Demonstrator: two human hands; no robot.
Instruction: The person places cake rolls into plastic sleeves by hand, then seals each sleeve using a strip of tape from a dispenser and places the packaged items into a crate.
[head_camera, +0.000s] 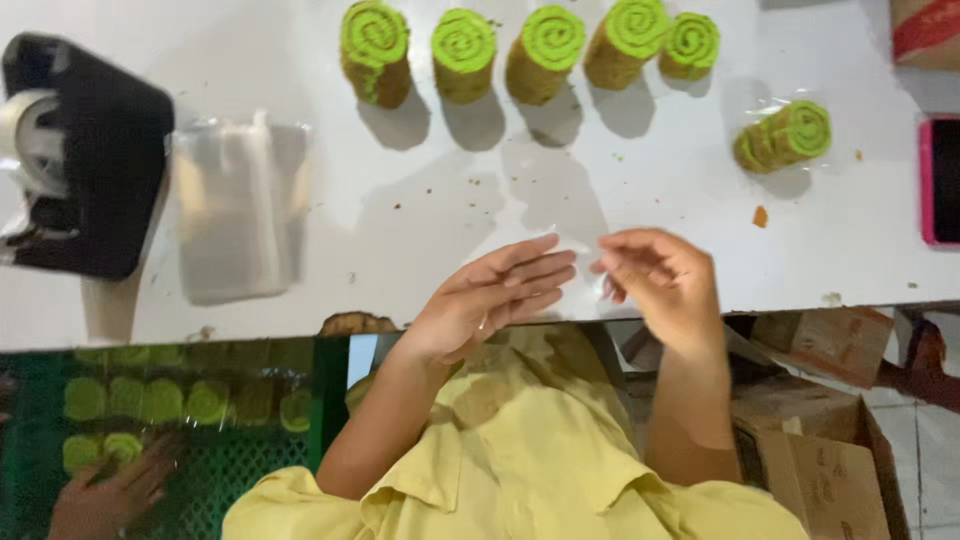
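Both hands meet at the near edge of the white worktop (420, 210). The left hand (495, 295) lies flat and open; the right hand (660, 280) pinches a thin clear plastic sheet (580, 240) between them. Green-topped cake rolls (545, 50) stand far.

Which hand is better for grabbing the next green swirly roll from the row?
Probably the left hand. Its fingers are stretched out, open and empty, below the green rolls. The right hand is curled and seems to be pinching a clear wrapper, so it is busy.
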